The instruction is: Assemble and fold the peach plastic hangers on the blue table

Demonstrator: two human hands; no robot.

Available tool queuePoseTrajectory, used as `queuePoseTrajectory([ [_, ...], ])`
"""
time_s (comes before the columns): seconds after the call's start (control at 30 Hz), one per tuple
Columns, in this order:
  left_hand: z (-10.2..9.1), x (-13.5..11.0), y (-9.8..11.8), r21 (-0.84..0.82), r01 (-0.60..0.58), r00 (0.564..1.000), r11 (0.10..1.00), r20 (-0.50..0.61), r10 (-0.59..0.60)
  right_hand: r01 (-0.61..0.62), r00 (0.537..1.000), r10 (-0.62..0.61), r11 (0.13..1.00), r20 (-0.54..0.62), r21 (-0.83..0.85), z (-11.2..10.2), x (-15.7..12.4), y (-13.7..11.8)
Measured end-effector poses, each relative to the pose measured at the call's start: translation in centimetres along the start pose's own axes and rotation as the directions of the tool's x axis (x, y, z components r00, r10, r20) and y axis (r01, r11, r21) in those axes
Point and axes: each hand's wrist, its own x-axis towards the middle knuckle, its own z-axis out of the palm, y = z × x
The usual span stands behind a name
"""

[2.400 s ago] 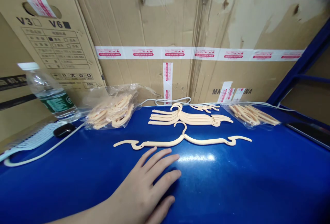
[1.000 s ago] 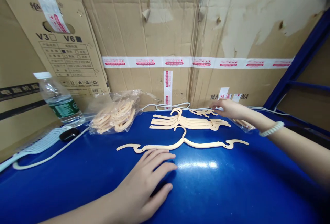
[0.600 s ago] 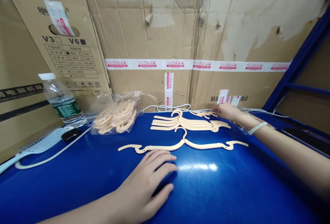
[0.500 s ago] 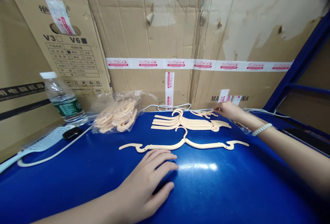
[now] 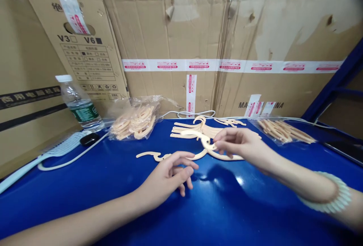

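Note:
My right hand (image 5: 236, 144) pinches a small, curved beige hanger piece (image 5: 193, 133), raised above the blue table. It resembles the hooked end parts of the hanger lying below. That beige hanger (image 5: 157, 155) lies spread on the table, partly covered by both hands. My left hand (image 5: 172, 174) hovers just in front of it with fingers apart, holding nothing. Behind lies a row of several stacked beige hangers (image 5: 184, 125), their right side hidden by my right hand. A few loose thin beige pieces (image 5: 231, 122) rest farther back.
A clear bag of curved beige pieces (image 5: 133, 121) lies back left, beside a water bottle (image 5: 82, 106). A pale blue brush (image 5: 59, 147), a black object (image 5: 89, 139) and a white cable (image 5: 70, 164) are left. Another bag of long beige pieces (image 5: 283, 130) lies back right. Cardboard (image 5: 164, 30) stands behind.
My right hand has come from the back right toward the middle, now with a curved hanger piece in it. My left hand has lifted and turned slightly. The view has shifted a little.

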Motion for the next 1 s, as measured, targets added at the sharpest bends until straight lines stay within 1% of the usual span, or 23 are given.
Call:
queuePoseTrajectory([
  [0.07,0.2,0.0,0.1,-0.035,0.01,1.0,0.999,-0.029,-0.011,-0.031,0.996,0.021,0.992,0.081,0.123,3.0,-1.0,-0.7],
  [0.13,0.3,-0.2,0.3,-0.041,0.016,0.998,0.999,-0.055,-0.018,-0.054,0.991,0.029,0.98,0.134,0.191,5.0,-1.6,-1.0],
  [0.2,0.4,-0.4,0.5,-0.038,0.019,0.996,0.999,-0.089,-0.022,-0.066,0.981,0.022,0.972,0.194,0.225,5.7,-1.5,-0.9],
  [0.23,0.4,-0.5,0.5,-0.042,0.017,0.994,0.999,-0.109,-0.021,-0.053,0.977,0.005,0.974,0.214,0.219,5.6,-1.2,-0.7],
  [0.27,0.3,-0.6,0.5,-0.05,0.011,0.992,0.999,-0.129,-0.017,-0.013,0.978,-0.026,0.983,0.208,0.184,5.2,-0.7,-0.4],
  [0.3,0.3,-0.6,0.5,-0.062,0.001,0.989,0.998,-0.146,-0.01,0.058,0.982,-0.076,0.993,0.174,0.106,4.4,-0.2,-0.1],
  [0.33,0.2,-0.6,0.5,-0.076,-0.009,0.987,0.997,-0.161,-0.003,0.144,0.982,-0.14,0.989,0.125,-0.026,3.4,0.5,0.4],
  [0.37,0.1,-0.6,0.5,-0.089,-0.016,0.985,0.996,-0.171,0.0,0.232,0.973,-0.224,0.951,0.06,-0.205,2.2,1.3,0.9],
  [0.4,-0.1,-0.6,0.5,-0.099,-0.02,0.984,0.995,-0.178,0.002,0.295,0.95,-0.31,0.86,0.031,-0.416,1.0,2.0,1.5],
  [0.43,-0.2,-0.6,0.5,-0.106,-0.021,0.983,0.994,-0.182,0.001,0.307,0.932,-0.36,0.726,0.039,-0.615,-0.2,2.7,2.3],
  [0.47,-0.3,-0.6,0.5,-0.112,-0.021,0.983,0.994,-0.184,0.0,0.285,0.93,-0.367,0.679,0.023,-0.676,-1.4,3.3,3.0],
  [0.53,-0.6,-0.6,0.6,-0.121,-0.026,0.983,0.992,-0.184,0.003,0.267,0.933,-0.358,0.629,0.032,-0.73,-3.0,4.1,4.5],
  [0.57,-0.6,-0.6,0.7,-0.123,-0.031,0.983,0.992,-0.184,0.008,0.265,0.936,-0.35,0.621,0.042,-0.737,-3.4,4.3,5.1],
  [0.63,-0.8,-0.5,0.8,-0.125,-0.042,0.981,0.991,-0.193,0.017,0.273,0.937,-0.344,0.601,0.066,-0.751,-3.7,4.5,6.1],
  [0.7,-0.9,-0.5,0.9,-0.127,-0.046,0.977,0.991,-0.211,0.018,0.28,0.934,-0.348,0.587,0.076,-0.759,-3.5,4.5,6.5],
  [0.83,-1.4,-0.5,1.0,-0.121,-0.06,0.959,0.991,-0.282,0.023,0.28,0.928,-0.367,0.588,0.058,-0.759,-3.4,4.5,6.2],
  [0.93,-1.8,-0.4,1.1,-0.079,-0.079,0.943,0.994,-0.329,0.049,0.268,0.925,-0.379,0.607,0.024,-0.748,-3.9,4.1,5.3],
  [1.0,-2.1,-0.4,1.3,-0.049,-0.093,0.932,0.994,-0.355,0.07,0.268,0.918,-0.396,0.637,-0.008,-0.723,-4.4,3.4,4.7],
])
